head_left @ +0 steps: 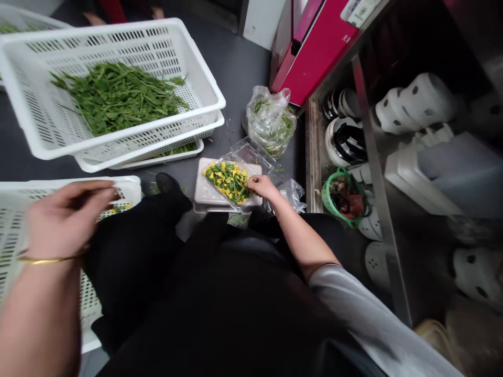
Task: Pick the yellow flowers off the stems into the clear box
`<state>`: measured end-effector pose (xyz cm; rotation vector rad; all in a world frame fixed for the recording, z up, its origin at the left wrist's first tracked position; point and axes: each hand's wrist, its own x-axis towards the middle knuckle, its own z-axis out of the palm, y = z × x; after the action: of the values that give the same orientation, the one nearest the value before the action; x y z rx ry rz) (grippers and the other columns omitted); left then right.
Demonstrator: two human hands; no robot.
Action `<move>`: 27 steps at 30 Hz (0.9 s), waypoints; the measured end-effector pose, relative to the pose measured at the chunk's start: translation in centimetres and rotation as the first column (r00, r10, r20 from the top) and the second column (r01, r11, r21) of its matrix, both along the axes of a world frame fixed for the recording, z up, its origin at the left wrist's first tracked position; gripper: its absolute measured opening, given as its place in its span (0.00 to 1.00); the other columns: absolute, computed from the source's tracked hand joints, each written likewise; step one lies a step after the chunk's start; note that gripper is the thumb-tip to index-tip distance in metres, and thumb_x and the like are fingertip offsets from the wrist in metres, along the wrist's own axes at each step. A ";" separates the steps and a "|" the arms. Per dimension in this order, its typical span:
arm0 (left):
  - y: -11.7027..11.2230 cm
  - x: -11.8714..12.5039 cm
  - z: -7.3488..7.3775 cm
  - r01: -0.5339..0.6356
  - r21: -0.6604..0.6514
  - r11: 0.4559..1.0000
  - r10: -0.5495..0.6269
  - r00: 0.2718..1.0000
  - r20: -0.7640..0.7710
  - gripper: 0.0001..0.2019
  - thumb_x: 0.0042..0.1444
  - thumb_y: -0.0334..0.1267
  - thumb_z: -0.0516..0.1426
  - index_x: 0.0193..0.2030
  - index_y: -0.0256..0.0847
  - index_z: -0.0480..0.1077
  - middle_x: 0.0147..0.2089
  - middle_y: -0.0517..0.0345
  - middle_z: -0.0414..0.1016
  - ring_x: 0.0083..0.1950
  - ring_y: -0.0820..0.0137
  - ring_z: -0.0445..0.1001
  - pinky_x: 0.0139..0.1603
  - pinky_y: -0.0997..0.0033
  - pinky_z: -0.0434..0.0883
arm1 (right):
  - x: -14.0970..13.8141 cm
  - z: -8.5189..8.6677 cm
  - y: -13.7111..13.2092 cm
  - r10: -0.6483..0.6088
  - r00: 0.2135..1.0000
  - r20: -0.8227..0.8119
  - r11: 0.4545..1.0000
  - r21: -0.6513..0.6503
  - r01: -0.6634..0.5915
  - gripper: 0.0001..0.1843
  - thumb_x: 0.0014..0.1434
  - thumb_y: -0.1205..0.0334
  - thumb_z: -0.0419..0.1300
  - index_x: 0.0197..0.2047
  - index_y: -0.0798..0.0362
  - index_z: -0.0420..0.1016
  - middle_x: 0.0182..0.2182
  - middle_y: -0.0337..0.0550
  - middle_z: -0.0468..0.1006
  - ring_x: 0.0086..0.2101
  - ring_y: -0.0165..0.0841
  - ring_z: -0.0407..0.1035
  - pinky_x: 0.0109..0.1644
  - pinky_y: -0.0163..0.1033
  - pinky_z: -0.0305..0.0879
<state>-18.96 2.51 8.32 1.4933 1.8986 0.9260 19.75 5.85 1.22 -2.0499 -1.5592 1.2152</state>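
Observation:
My right hand reaches down to a clear plastic pack of green stems with yellow flowers that lies on a small white tray on the floor. Its fingers are pinched together at the pack's right edge, touching the greens. My left hand, with a gold bangle at the wrist, hovers over a white perforated basket at my left. It is blurred; the fingers are curled loosely and I cannot make out anything in them.
A stack of white perforated baskets holds leafy green stems at the upper left. A clear bag of greens stands by a red cabinet. A steel shelf at right holds white shoes and a green basket.

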 end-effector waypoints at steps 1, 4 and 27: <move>-0.1 3.4 1.0 0.095 0.057 0.994 -0.101 0.990 0.096 0.18 0.48 0.45 0.61 0.44 0.39 0.73 0.38 0.59 0.77 0.38 0.71 0.74 0.45 0.65 0.72 | -0.4 0.7 -0.8 -0.046 0.989 -0.143 0.999 0.019 0.049 0.12 0.48 0.54 0.58 0.29 0.56 0.71 0.18 0.35 0.68 0.18 0.24 0.59 0.22 0.30 0.57; 0.1 12.7 1.1 0.487 -0.073 0.870 -0.412 0.801 0.435 0.16 0.42 0.44 0.63 0.36 0.36 0.75 0.31 0.54 0.78 0.29 0.71 0.74 0.33 0.70 0.73 | -2.3 2.5 -3.7 -0.074 0.905 -0.419 0.993 0.054 0.106 0.14 0.47 0.51 0.59 0.30 0.54 0.70 0.17 0.31 0.65 0.16 0.22 0.55 0.19 0.29 0.54; -0.7 18.5 -5.7 0.780 -0.047 0.624 -0.254 0.260 0.931 0.08 0.48 0.36 0.61 0.35 0.37 0.70 0.31 0.54 0.77 0.30 0.70 0.76 0.34 0.69 0.73 | 2.0 1.8 -7.6 0.424 0.890 -0.165 0.836 -0.308 -0.455 0.12 0.53 0.58 0.59 0.40 0.54 0.75 0.27 0.40 0.77 0.25 0.28 0.70 0.30 0.31 0.64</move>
<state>-0.43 1.80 2.63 0.8832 0.6179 0.5454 21.73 -1.71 3.06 -1.8329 -1.9627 1.8320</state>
